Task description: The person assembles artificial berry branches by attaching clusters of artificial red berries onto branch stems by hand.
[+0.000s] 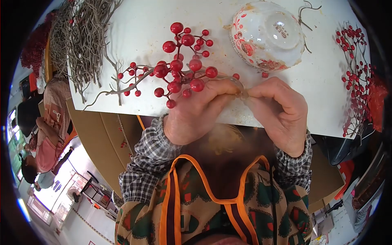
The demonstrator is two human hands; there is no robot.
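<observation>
My left hand (192, 116) is closed around the stem of an artificial berry branch (176, 65) with glossy red berries. The berries spread above and to the left of that hand, over the white table. My right hand (283, 110) is closed in a pinch, its fingertips almost against those of the left. Between the fingertips, a thin brownish, shiny strip (243, 94) shows at the stem's end. The fingers partly cover it, and I cannot make out its material. Just beyond my hands, a white bowl (281, 36) with red patterns lies upside down, its rim smeared brownish.
A pile of bare grey-brown twigs (81, 41) covers the left of the white table (143, 32). More red berry branches (355, 77) lie along its right edge. A loose twig (304, 18) lies near the bowl. Cardboard (100, 143) stands below the table at left. Another person (53, 118) is farther left.
</observation>
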